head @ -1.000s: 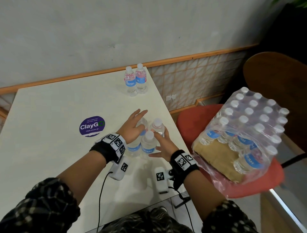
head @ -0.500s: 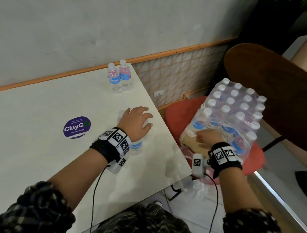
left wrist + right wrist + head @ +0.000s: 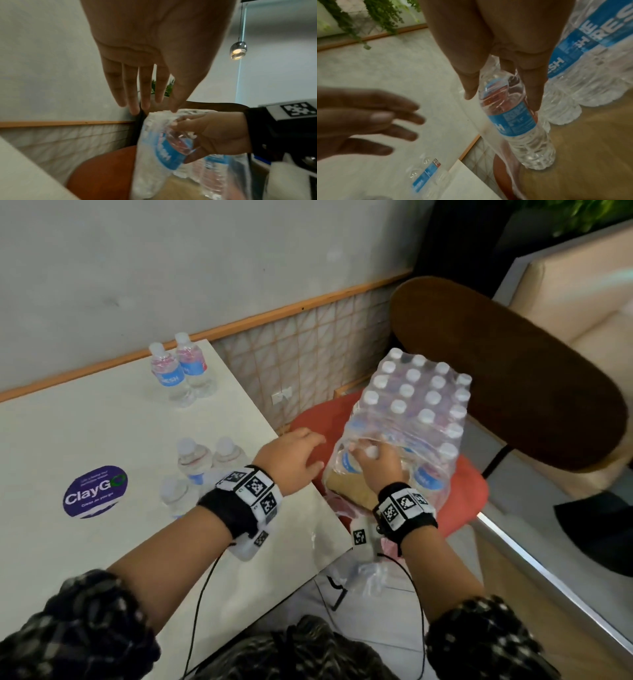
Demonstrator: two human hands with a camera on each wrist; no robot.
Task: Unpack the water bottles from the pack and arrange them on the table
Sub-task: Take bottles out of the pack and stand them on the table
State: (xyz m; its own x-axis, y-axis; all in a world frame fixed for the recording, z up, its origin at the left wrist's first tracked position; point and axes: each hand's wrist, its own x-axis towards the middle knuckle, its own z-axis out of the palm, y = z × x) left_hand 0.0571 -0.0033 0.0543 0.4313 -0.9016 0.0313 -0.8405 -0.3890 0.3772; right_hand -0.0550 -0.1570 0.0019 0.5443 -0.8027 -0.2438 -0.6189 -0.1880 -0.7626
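The shrink-wrapped pack (image 3: 416,409) of blue-labelled water bottles rests on cardboard on a red chair seat (image 3: 469,487) beside the table. My right hand (image 3: 376,462) reaches into the pack's torn front and grips one bottle (image 3: 510,115) near its top; that bottle (image 3: 173,146) also shows in the left wrist view. My left hand (image 3: 291,455) hovers with straight fingers (image 3: 137,89) over the table's right edge, just left of the pack, holding nothing. Three bottles (image 3: 195,460) stand near the table's middle. Two more bottles (image 3: 178,371) stand at the far corner.
The white table (image 3: 102,422) carries a round purple ClayGo sticker (image 3: 95,491). A dark wooden chair back (image 3: 507,364) rises behind the pack. A tiled wall with a wooden rail (image 3: 291,309) runs behind the table. Loose plastic wrap (image 3: 370,573) hangs below the seat.
My right hand left the three bottles on the table, swung right into the pack and took hold of a bottle. My left hand let go of the group and moved right, toward the pack.
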